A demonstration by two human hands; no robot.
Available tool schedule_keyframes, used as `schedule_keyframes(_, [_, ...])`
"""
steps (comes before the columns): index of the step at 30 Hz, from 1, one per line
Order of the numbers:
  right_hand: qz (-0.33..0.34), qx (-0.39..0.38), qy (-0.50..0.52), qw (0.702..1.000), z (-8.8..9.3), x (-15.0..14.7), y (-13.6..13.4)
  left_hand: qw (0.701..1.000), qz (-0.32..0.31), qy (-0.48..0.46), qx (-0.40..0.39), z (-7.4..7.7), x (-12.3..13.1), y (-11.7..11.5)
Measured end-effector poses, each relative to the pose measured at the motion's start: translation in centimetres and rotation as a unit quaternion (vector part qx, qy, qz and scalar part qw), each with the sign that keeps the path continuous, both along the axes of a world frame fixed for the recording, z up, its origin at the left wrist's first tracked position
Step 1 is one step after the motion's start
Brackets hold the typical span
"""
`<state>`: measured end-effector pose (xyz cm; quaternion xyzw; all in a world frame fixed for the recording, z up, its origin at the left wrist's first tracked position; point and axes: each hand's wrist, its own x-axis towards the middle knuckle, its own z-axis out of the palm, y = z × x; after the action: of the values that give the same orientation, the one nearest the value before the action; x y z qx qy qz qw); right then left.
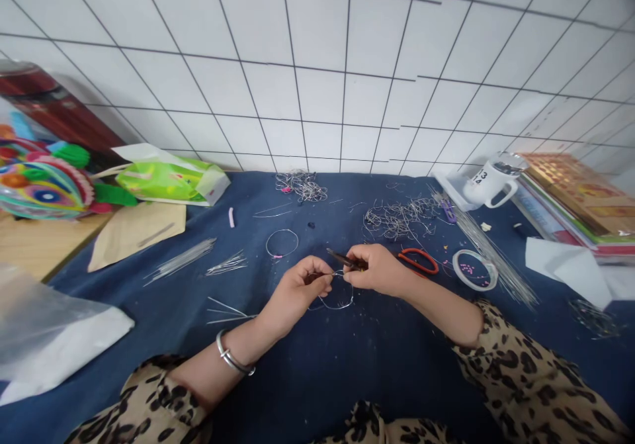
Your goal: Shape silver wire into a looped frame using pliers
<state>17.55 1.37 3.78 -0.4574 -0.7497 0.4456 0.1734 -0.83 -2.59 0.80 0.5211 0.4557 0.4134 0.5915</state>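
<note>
Head view | left hand [306, 280]: narrow grip on thin silver wire loop [339, 308]; right hand [376, 269] holding dark metal pliers [341, 257] | loop short of blue-clothed table [387, 371]'s far edge | slack pinch could twist it crooked

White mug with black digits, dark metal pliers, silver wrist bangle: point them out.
White mug with black digits [491, 184]: head view, on its body.
Dark metal pliers [340, 257]: head view, on the exposed front end.
Silver wrist bangle [227, 356]: head view, on the band's outer face.
</note>
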Motion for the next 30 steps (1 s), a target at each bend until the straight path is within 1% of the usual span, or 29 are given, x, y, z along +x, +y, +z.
schedule_keyframes(2, [0.006, 0.026, -0.021, 0.999, 0.1, 0.0, -0.1, 0.999, -0.015, 0.022, 0.035, 0.2, 0.0, 0.0])
schedule_keyframes(4, [0.015, 0.047, -0.036, 0.998, 0.4, -0.1, -0.2, 0.993, -0.015, 0.061, 0.1, 0.6, -0.1, 0.0])
schedule_keyframes(6, [0.022, 0.062, -0.046, 0.997, 0.7, -0.2, -0.4, 0.979, -0.014, 0.106, 0.175, 0.9, -0.1, 0.1])
schedule_keyframes(8, [0.026, 0.071, -0.052, 0.996, 0.9, -0.3, -0.6, 0.963, -0.021, 0.141, 0.228, 1.1, -0.1, 0.3])
schedule_keyframes(11, [0.033, 0.072, -0.051, 0.996, 1.1, -0.4, -0.8, 0.945, -0.026, 0.182, 0.271, 1.2, -0.1, 0.5])
schedule_keyframes(14, [0.029, 0.07, -0.033, 0.997, 0.8, -0.3, -0.7, 0.933, -0.041, 0.208, 0.29, 1.1, -0.3, 0.7])
schedule_keyframes(17, [0.016, 0.055, -0.01, 0.998, 0.5, -0.1, -0.5, 0.93, -0.031, 0.234, 0.283, 1.2, -0.5, 0.6])
schedule_keyframes(20, [0.009, 0.034, -0.004, 0.999, 0.1, 0.1, -0.3, 0.94, -0.009, 0.243, 0.24, 1.0, -0.8, 0.6])
schedule_keyframes(24, [0.004, 0.028, -0.002, 1.0, 0.1, 0.2, -0.3, 0.967, 0.017, 0.189, 0.172, 0.7, -1.0, 0.6])
schedule_keyframes(27, [-0.01, 0.025, 0.016, 1.0, 0.3, 0.2, -0.4, 0.981, 0.017, 0.136, 0.14, 0.6, -1.0, 0.7])
schedule_keyframes(30, [-0.022, 0.025, 0.028, 0.999, 0.4, 0.2, -0.6, 0.987, 0.012, 0.104, 0.122, 0.5, -0.9, 1.0])
